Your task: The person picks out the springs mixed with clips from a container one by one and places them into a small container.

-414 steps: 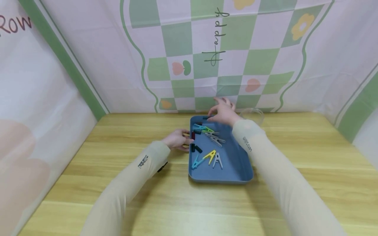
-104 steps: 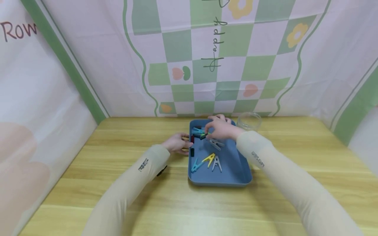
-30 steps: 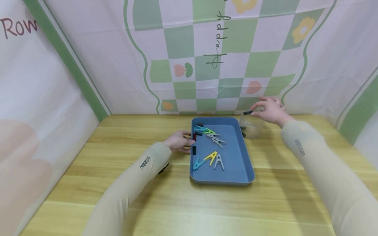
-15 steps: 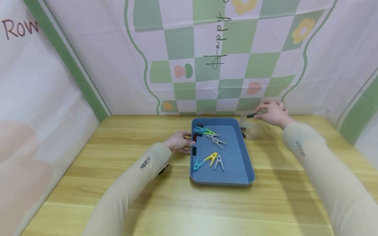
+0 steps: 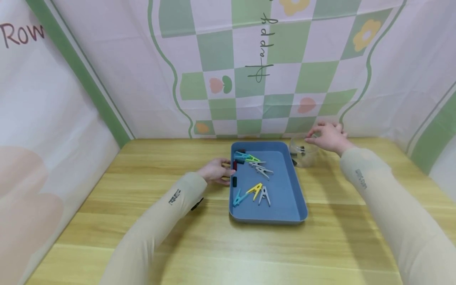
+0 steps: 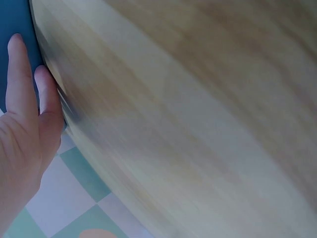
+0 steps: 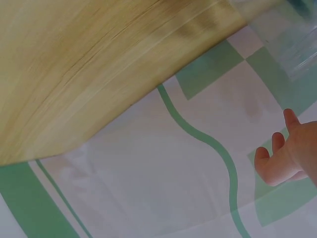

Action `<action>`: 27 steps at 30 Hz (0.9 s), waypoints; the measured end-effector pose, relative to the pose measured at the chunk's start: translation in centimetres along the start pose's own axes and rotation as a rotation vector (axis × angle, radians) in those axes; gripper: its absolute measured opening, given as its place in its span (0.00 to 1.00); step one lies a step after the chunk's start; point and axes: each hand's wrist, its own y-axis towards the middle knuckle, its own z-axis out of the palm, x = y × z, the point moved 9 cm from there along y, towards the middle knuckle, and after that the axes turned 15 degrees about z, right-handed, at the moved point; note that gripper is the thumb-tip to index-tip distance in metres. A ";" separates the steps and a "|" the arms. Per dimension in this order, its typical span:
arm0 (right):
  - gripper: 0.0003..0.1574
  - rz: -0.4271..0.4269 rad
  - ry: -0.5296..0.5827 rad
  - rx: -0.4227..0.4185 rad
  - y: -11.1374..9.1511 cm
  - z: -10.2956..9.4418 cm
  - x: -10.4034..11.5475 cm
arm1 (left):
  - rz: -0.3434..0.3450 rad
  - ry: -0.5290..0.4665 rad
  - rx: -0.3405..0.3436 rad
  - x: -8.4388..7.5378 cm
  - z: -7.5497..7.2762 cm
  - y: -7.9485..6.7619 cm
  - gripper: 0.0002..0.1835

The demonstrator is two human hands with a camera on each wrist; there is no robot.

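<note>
My left hand (image 5: 213,171) rests at the left wall of the blue tray (image 5: 295,190), one fingertip over the rim. In the left wrist view its straight fingers (image 6: 21,79) lie along the tray's outer side. My right hand (image 5: 329,137) is at the mouth of a clear round jar (image 5: 306,160), thumb and forefinger near its rim, nothing seen between them. Inside the jar is a small black ridged piece (image 5: 302,150), with other dark pieces by the jar's left side. In the right wrist view the right hand's fingers are loosely bent beside the jar.
The tray holds a yellow clothespin (image 5: 254,190), grey clothespins (image 5: 264,196), blue ones (image 5: 238,198) and a green one (image 5: 253,158). Along its left wall lie a dark red piece (image 5: 235,165) and a black piece (image 5: 234,182). A printed cloth (image 5: 249,107) hangs behind the wooden table (image 5: 171,237).
My right hand took a black piece from the tray to the jar, lowered it at the mouth and let it go inside. The left hand has stayed at the tray's side.
</note>
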 end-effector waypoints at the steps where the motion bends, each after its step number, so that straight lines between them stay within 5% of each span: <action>1: 0.22 0.000 0.001 -0.001 -0.1 -0.1 0.1 | 0.000 -0.001 0.001 0.0 0.0 0.0 0.31; 27: 0.28 -0.072 -0.008 0.035 -1.1 0.6 3.5 | -0.015 -0.020 0.003 0.3 0.0 0.2 0.31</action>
